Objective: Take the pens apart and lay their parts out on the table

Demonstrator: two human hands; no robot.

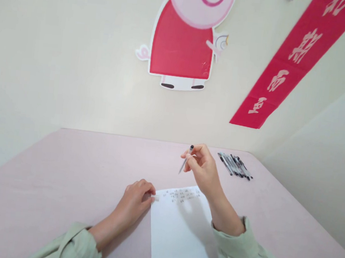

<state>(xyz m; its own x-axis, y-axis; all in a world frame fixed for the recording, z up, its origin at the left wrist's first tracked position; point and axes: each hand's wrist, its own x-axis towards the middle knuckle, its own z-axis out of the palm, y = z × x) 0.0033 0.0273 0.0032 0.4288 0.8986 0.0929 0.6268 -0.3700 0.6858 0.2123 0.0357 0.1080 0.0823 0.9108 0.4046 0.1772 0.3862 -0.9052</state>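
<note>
My right hand point(202, 165) is raised above the far end of a white sheet of paper point(180, 232). Its fingers are closed around a slim pen point(185, 162), dark end up and thin point slanting down to the left, apart from the paper. Several short rows of dark handwriting run across the top of the sheet. My left hand point(139, 195) rests at the sheet's upper left edge. Between its thumb and fingers a small translucent piece point(155, 198) sticks out over the paper; its exact kind is unclear.
A bundle of several clear pens with black ends point(235, 165) lies at the back right of the pink table point(62, 183). Behind the table, the wall carries a cartoon pig cutout point(183, 44) and a red banner point(290, 67) with white characters.
</note>
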